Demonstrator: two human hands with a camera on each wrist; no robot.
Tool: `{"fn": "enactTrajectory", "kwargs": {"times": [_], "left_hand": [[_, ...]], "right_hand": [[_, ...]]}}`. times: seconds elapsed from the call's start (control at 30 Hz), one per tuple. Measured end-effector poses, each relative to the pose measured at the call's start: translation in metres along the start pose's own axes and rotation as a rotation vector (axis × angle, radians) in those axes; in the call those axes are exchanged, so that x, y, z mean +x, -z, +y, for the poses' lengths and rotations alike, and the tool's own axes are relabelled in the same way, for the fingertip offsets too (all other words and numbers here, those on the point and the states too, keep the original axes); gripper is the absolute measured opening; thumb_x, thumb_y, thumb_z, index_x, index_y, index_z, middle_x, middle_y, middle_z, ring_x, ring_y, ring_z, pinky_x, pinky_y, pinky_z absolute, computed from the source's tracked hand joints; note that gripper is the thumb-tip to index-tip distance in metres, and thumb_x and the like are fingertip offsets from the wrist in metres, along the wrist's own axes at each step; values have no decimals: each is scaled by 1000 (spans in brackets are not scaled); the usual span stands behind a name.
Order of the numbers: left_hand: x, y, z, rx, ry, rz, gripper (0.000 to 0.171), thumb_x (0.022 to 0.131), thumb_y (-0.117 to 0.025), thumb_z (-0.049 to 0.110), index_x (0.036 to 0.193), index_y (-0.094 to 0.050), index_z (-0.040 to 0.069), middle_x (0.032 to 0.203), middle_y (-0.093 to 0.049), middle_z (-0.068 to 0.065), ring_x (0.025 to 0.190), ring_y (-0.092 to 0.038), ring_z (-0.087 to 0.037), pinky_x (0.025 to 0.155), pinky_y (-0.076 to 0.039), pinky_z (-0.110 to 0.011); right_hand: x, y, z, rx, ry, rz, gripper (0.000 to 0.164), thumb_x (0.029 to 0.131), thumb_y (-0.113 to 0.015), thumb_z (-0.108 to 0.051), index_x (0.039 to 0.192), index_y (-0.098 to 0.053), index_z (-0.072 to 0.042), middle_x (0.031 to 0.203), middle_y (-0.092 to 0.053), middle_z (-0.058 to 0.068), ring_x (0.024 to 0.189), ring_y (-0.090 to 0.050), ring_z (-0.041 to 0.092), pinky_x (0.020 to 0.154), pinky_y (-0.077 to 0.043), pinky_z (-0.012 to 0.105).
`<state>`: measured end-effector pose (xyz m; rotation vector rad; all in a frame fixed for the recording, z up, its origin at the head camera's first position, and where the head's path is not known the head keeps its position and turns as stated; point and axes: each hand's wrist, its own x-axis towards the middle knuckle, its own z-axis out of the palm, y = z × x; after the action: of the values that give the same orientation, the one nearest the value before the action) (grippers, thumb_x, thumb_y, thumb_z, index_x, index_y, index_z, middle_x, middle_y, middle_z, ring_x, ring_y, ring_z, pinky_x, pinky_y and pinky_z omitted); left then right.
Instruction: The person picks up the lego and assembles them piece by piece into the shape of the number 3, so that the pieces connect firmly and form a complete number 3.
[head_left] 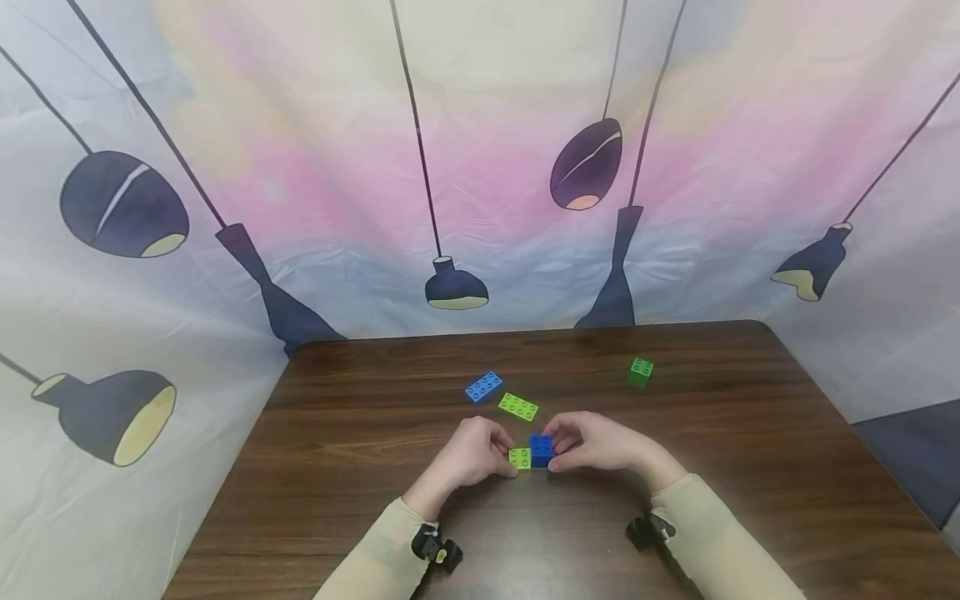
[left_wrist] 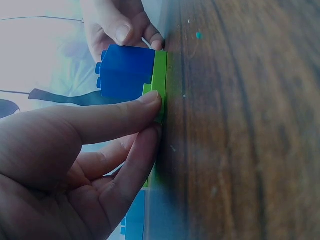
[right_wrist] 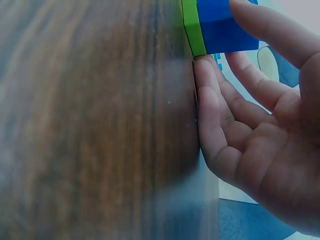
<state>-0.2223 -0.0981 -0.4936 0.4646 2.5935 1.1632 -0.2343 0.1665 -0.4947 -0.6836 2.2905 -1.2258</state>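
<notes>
A flat lime-green toy brick (head_left: pixel 519 458) lies on the table, with a taller dark blue brick (head_left: pixel 542 451) sitting on top of its right end. My left hand (head_left: pixel 476 450) pinches the lime brick's left end between thumb and fingers, as the left wrist view shows. From the other side my right hand (head_left: pixel 600 442) holds the blue brick, its thumb (right_wrist: pixel 272 27) against the front face. Behind the block, the other fingers reach around, some resting low at the tabletop. The left fingertips (left_wrist: pixel 150 97) hide part of the lime brick.
Farther back on the wooden table (head_left: pixel 360 433) lie a flat light-blue brick (head_left: pixel 483 387) and a second flat lime brick (head_left: pixel 518 407). A green brick (head_left: pixel 641 372) stands at the back right. A printed cloth (head_left: pixel 495 167) hangs behind the table's far edge.
</notes>
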Motion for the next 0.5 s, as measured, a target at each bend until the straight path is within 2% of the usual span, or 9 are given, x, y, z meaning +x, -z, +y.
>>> {"fn": "enactTrajectory", "kwargs": {"times": [0.5], "left_hand": [[-1, 1, 1, 3, 4, 0, 28, 71, -98, 5, 91, -78, 4, 79, -69, 2, 70, -64, -13, 67, -55, -31]], "right_hand": [[2, -6, 0, -46, 1, 53, 36, 90, -89, -20, 118, -68, -10, 107, -72, 1, 101, -69, 21, 91, -59, 45]]}}
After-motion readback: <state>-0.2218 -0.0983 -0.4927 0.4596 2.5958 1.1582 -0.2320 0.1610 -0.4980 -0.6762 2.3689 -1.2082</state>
